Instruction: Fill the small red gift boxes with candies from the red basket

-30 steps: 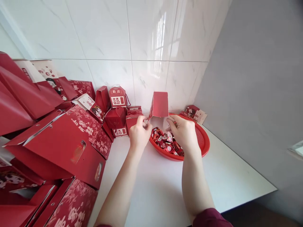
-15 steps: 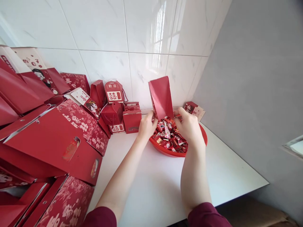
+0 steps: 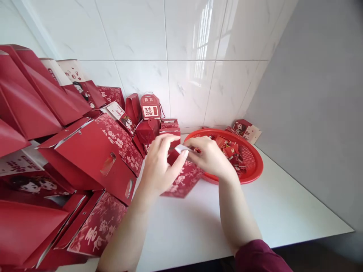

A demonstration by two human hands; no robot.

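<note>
A small red patterned paper box (image 3: 183, 180) is tipped toward me just above the white counter (image 3: 198, 226), held by both hands. My left hand (image 3: 159, 166) grips its left side with the fingers curled over the white upper edge. My right hand (image 3: 208, 155) pinches that same edge from the right. Behind my right hand stands a round red basket (image 3: 252, 160) with wrapped red candies (image 3: 231, 149) in it.
Large red gift boxes (image 3: 85, 155) are piled along the left side. Small folded red boxes (image 3: 150, 109) stand against the tiled wall. Flat box blanks (image 3: 246, 130) lie in the back right corner. A grey wall bounds the counter on the right.
The red box was upright over the basket of candies. It has come down and toward me, left of the basket, now tilted low over the counter with both hands at its top edge.
</note>
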